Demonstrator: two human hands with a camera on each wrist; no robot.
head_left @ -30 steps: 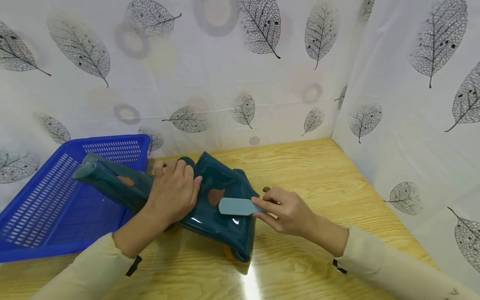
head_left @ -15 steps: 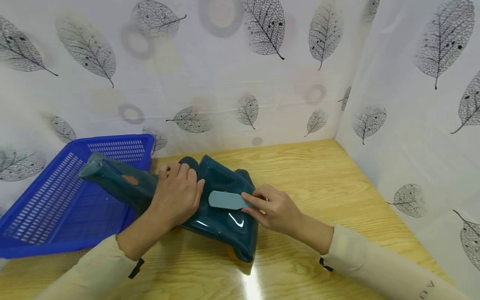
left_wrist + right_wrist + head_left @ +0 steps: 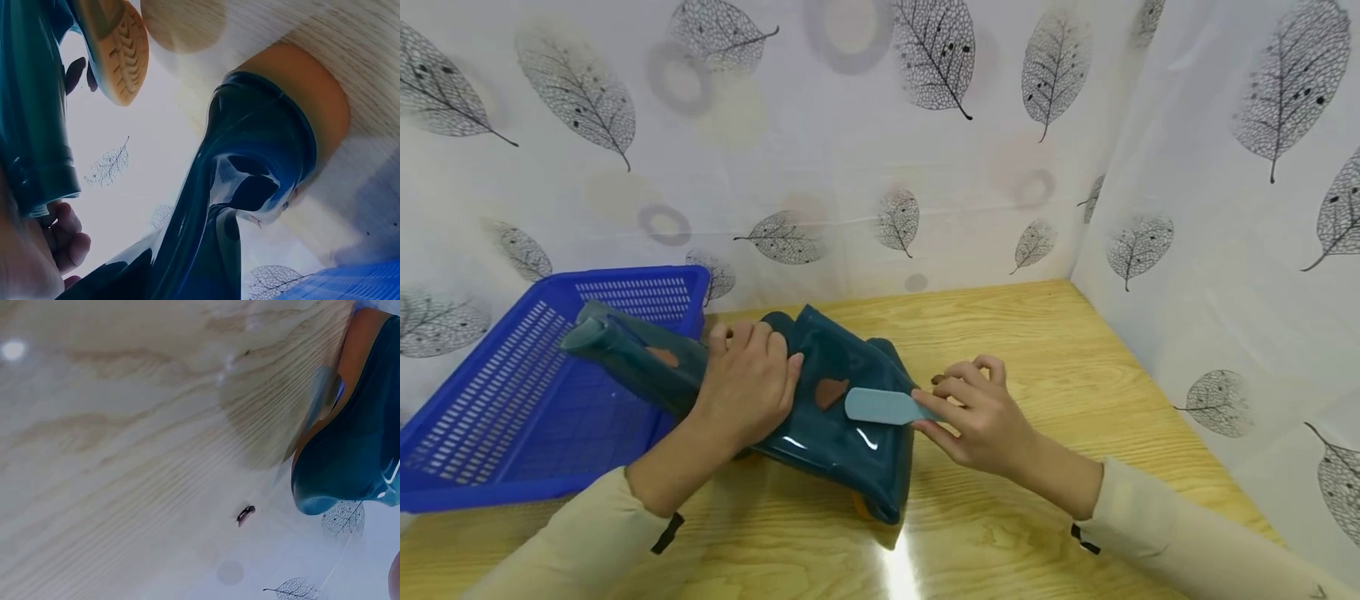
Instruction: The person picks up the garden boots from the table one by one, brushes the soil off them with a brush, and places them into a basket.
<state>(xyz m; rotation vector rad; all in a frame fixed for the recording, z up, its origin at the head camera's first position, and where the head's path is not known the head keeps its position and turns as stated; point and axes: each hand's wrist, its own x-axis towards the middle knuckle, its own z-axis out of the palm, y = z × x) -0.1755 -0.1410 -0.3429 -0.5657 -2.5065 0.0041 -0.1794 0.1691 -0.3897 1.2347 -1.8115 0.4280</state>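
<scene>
"Glossy dark-green rubber boots: what is holding them?"

"The left grip, its fingers curled down over them near where the two meet. Exactly how far each boot is held, I can't tell."

"And the right grip?"

"It pinches the narrow end of a pale blue, flat, round-tipped paddle between thumb and forefinger, the other fingers raised. The paddle overlaps the shaft of the boot farther right, just beside an irregular flat brown patch; whether it touches the rubber, I can't say."

"Where are the boots?"

"On the pale wood-grain surface, side by side. The other boot's shaft slants up leftward, across the edge of a deep-blue slotted plastic basket, and bears a second brown patch. An orange-tan treaded sole shows in the left wrist view."

"Anything farther out?"

"A small dark-brown bit near the right grip, and a white leaf-printed sheet behind everything."
</scene>
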